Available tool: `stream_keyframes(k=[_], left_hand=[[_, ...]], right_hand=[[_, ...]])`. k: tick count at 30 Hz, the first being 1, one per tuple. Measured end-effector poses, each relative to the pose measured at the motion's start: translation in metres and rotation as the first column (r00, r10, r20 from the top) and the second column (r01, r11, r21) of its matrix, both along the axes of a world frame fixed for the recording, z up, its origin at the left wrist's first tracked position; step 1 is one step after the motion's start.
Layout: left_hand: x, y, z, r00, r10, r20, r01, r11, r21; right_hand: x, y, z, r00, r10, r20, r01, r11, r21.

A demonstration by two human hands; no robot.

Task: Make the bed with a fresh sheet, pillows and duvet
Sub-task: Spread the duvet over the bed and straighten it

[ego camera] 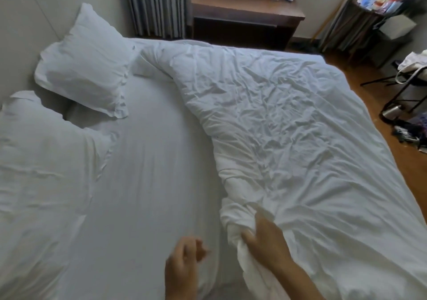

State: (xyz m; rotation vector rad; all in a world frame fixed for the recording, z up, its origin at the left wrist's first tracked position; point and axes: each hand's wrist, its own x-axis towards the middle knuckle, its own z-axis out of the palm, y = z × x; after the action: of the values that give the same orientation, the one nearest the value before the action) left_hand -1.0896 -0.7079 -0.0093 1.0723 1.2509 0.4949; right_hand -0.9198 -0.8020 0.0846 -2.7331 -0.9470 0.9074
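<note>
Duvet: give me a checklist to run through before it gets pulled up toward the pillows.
1. Right hand grips the duvet at its near edge: ok.
2. Left hand has hold of the duvet: not ok, loosely curled, holding nothing.
3. Fitted sheet smooth where exposed: ok.
4. Both pillows, far pillow and near pillow, at the headboard end: ok.
5. Duvet lying flat: not ok, wrinkled and bunched.
6. Duvet's far side hanging evenly: cannot tell.

Wrinkled matt cloth duvet (288, 124); smooth sheet (150, 161)
</note>
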Motion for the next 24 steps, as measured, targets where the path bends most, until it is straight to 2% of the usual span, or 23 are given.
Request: stream_keyframes(k=[1, 2, 3, 4, 5, 6, 7, 9, 10, 12, 13, 14, 15, 17, 20, 22, 24], left_hand=[[0.018, -0.003, 0.015, 1.0, 0.001, -0.012, -0.004, 0.965, -0.261], [0.041, 0.005, 0.008, 0.997, -0.072, 0.017, 0.07, 0.843, -0.533], [0.062, 0.011, 0.007, 0.997, -0.061, 0.053, 0.08, 0.677, -0.732], [0.077, 0.011, 0.004, 0.992, -0.026, 0.124, 0.12, 0.502, -0.857], [0.091, 0.009, 0.006, 0.977, 0.033, 0.211, 0.181, 0.393, -0.901], [0.106, 0.005, 0.011, 0.948, 0.052, 0.313, 0.276, 0.354, -0.894], [0.126, 0.0, 0.013, 0.916, 0.076, 0.393, 0.344, 0.354, -0.87], [0.152, 0.003, 0.016, 0.915, 0.144, 0.378, 0.288, 0.424, -0.859], [0.16, 0.008, 0.016, 0.922, 0.144, 0.36, 0.25, 0.489, -0.836], [0.157, 0.029, 0.016, 0.942, 0.145, 0.304, 0.119, 0.702, -0.703], [0.145, 0.041, 0.021, 0.969, 0.121, 0.217, 0.016, 0.84, -0.542], [0.127, 0.053, 0.028, 0.991, 0.097, 0.097, -0.06, 0.942, -0.332], [0.107, 0.066, 0.036, 0.994, 0.107, -0.002, -0.106, 0.984, -0.141], [0.057, 0.088, 0.049, 0.984, 0.156, -0.084, -0.15, 0.986, 0.079], [-0.021, 0.098, 0.057, 0.96, 0.223, -0.168, -0.178, 0.952, 0.249], [-0.063, 0.087, 0.068, 0.945, 0.254, -0.207, -0.164, 0.913, 0.373], [-0.097, 0.061, 0.066, 0.922, 0.283, -0.264, -0.151, 0.891, 0.428]], right_hand=[[0.0, -0.007, 0.004, 1.0, 0.008, -0.005, -0.008, 0.999, 0.033], [-0.001, -0.015, 0.009, 1.0, -0.002, -0.016, 0.004, 0.996, 0.088], [-0.002, -0.023, 0.012, 0.999, -0.018, -0.027, 0.022, 0.987, 0.157], [0.0, -0.032, 0.013, 0.998, -0.035, -0.047, 0.045, 0.976, 0.215], [0.003, -0.042, 0.016, 0.995, -0.059, -0.085, 0.08, 0.961, 0.265], [0.009, -0.051, 0.02, 0.99, -0.079, -0.119, 0.112, 0.947, 0.302], [0.018, -0.059, 0.025, 0.987, -0.083, -0.14, 0.126, 0.935, 0.332], [0.037, -0.073, 0.033, 0.987, -0.068, -0.145, 0.114, 0.934, 0.337], [0.046, -0.077, 0.034, 0.991, -0.056, -0.121, 0.089, 0.952, 0.294], [0.057, -0.078, 0.029, 0.999, -0.043, 0.0, 0.042, 0.992, 0.115], [0.058, -0.072, 0.024, 0.995, -0.026, 0.092, 0.025, 1.0, 0.007], [0.054, -0.064, 0.017, 0.987, -0.002, 0.161, 0.012, 0.998, -0.061], [0.046, -0.052, 0.009, 0.979, 0.033, 0.2, -0.017, 0.996, -0.082], [0.021, -0.023, -0.011, 0.964, 0.124, 0.237, -0.129, 0.992, 0.003], [-0.024, 0.021, -0.048, 0.928, 0.31, 0.206, -0.343, 0.927, 0.151], [-0.061, 0.045, -0.074, 0.879, 0.46, 0.124, -0.476, 0.862, 0.174], [-0.114, 0.065, -0.093, 0.812, 0.579, -0.067, -0.552, 0.801, 0.233]])
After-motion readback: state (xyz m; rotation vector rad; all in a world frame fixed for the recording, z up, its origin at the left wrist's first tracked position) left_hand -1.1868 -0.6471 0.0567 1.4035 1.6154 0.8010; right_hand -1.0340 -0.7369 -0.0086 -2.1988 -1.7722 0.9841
